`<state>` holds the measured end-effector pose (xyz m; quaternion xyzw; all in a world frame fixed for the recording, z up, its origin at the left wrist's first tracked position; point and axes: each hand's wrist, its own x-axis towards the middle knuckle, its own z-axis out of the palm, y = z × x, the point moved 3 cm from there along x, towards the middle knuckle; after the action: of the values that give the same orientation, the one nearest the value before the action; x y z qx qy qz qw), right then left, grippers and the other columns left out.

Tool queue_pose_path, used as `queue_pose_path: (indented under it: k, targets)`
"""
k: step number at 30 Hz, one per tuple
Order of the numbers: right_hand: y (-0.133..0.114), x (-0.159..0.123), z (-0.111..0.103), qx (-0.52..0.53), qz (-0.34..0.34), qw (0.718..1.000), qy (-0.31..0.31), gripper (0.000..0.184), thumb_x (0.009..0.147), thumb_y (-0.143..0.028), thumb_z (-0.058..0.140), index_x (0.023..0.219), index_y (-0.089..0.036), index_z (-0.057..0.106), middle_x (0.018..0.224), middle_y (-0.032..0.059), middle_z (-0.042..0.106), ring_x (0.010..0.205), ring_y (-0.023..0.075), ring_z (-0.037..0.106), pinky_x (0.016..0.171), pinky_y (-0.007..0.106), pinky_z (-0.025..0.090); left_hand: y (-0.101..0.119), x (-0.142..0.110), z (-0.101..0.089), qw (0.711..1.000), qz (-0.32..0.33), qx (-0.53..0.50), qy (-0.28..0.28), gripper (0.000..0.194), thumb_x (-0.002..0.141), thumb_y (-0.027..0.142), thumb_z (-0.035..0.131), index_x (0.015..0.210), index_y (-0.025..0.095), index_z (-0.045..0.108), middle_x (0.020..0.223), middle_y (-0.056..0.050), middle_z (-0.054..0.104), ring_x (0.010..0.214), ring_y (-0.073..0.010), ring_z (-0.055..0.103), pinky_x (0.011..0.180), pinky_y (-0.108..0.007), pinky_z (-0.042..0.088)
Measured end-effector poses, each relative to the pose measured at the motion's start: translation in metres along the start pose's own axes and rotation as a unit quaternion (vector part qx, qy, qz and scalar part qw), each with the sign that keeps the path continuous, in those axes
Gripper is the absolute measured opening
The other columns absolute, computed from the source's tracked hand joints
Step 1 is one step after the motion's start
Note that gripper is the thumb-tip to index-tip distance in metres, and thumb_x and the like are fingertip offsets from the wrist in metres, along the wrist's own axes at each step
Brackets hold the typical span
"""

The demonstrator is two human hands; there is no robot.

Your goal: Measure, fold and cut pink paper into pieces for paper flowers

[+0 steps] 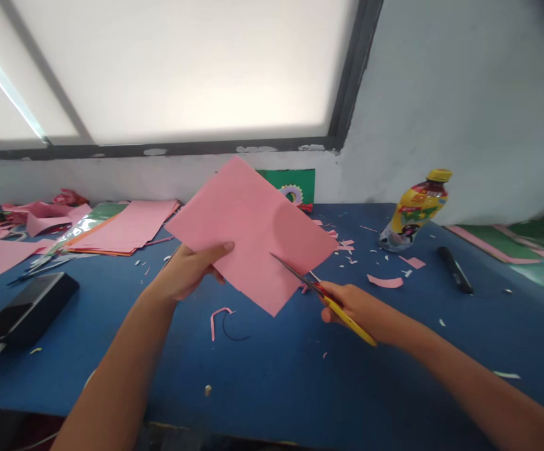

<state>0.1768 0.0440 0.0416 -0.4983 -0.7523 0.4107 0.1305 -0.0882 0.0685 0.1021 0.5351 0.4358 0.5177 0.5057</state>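
Note:
My left hand (190, 270) is closed on the lower left edge of a pink paper sheet (248, 225), thumb on top, holding it up above the blue table (272, 369). Yellow-handled scissors (321, 294) are gripped in my right hand (354, 308). Their blades are parted and reach into the sheet's lower right edge.
A yellow drink bottle (415, 210) leans at the back right, a black marker (455, 269) beside it. Pink scraps (385, 281) litter the table. A stack of pink and green paper (121, 228) lies back left. A black device (25, 310) with a cable sits at the left edge.

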Motion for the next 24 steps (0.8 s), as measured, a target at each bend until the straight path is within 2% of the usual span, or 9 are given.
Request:
queue_pose_path:
  k: [6, 10, 12, 17, 20, 24]
  targets:
    - [0.011, 0.011, -0.008, -0.008, -0.031, 0.999, 0.042, 0.019, 0.079, -0.036, 0.050, 0.086, -0.019, 0.050, 0.067, -0.0023, 0.057, 0.053, 0.0098, 0.044, 0.048, 0.021, 0.030, 0.007, -0.002, -0.001, 0.991, 0.093, -0.028, 0.095, 0.020, 0.064, 0.031, 0.072, 0.076, 0.018, 0.064, 0.063, -0.001, 0.060, 0.048, -0.0138, 0.056, 0.042, -0.025, 0.048]
    - [0.019, 0.016, -0.008, 0.018, -0.036, 0.996, 0.078, 0.025, 0.079, -0.042, 0.051, 0.085, -0.019, 0.045, 0.067, -0.0028, 0.054, 0.053, 0.0095, 0.042, 0.048, 0.021, 0.030, 0.017, -0.006, -0.001, 0.962, 0.189, -0.070, 0.183, 0.026, 0.066, 0.036, 0.069, 0.088, 0.025, 0.062, 0.083, 0.001, 0.061, 0.059, -0.0130, 0.058, 0.040, -0.021, 0.046]
    - [0.016, 0.016, -0.005, 0.043, -0.036, 0.995, 0.082, 0.023, 0.080, -0.041, 0.050, 0.084, -0.019, 0.043, 0.068, -0.0023, 0.055, 0.053, 0.0092, 0.043, 0.048, 0.021, 0.030, 0.019, -0.007, 0.000, 0.947, 0.213, -0.078, 0.225, 0.027, 0.067, 0.037, 0.067, 0.091, 0.027, 0.060, 0.089, 0.001, 0.059, 0.064, -0.0125, 0.058, 0.040, -0.020, 0.046]
    - [-0.004, 0.008, 0.007, 0.013, -0.021, 0.999, 0.044, 0.021, 0.076, -0.032, 0.055, 0.086, -0.020, 0.041, 0.066, -0.0039, 0.053, 0.052, 0.0088, 0.042, 0.048, 0.020, 0.030, 0.009, -0.006, 0.009, 0.929, 0.185, -0.112, 0.300, 0.029, 0.065, 0.034, 0.070, 0.089, 0.023, 0.058, 0.081, 0.002, 0.057, 0.049, -0.0072, 0.050, 0.039, -0.019, 0.044]
    - [-0.010, 0.005, 0.015, -0.002, -0.030, 0.999, 0.024, 0.021, 0.074, -0.027, 0.057, 0.082, -0.021, 0.039, 0.065, -0.0044, 0.054, 0.054, 0.0098, 0.044, 0.050, 0.021, 0.030, 0.004, -0.009, 0.018, 0.922, 0.187, -0.130, 0.312, 0.030, 0.066, 0.036, 0.069, 0.089, 0.022, 0.057, 0.078, 0.003, 0.056, 0.047, -0.0069, 0.049, 0.037, -0.019, 0.041]
    - [-0.009, 0.004, 0.027, 0.055, -0.046, 0.997, 0.007, 0.020, 0.079, -0.030, 0.054, 0.086, -0.022, 0.038, 0.072, -0.0018, 0.059, 0.056, 0.0109, 0.048, 0.051, 0.021, 0.033, 0.001, -0.018, 0.031, 0.917, 0.186, -0.139, 0.325, 0.031, 0.067, 0.037, 0.069, 0.092, 0.023, 0.058, 0.089, 0.002, 0.058, 0.050, -0.0069, 0.051, 0.038, -0.020, 0.042]
